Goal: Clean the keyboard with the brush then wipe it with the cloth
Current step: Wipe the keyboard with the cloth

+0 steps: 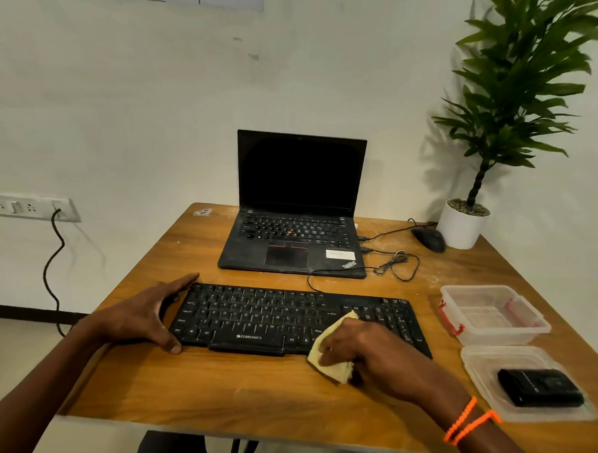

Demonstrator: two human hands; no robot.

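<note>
Wiping stage, by the look of it. Right hand [364, 352] clenched around yellow cloth [329, 359] at right front edge of Zebronics keyboard [286, 320]. Left hand [146, 317] bracing left end, fingers straight, thumb on front corner. Risk: keyboard skidding across dusty worktop [215, 390], or snagged keycaps.

Bright, soft shadows, wide-angle edge warp

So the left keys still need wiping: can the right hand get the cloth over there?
Probably yes: the right hand presses the yellow cloth on the keyboard, and the left hand only steadies its left edge.
</note>
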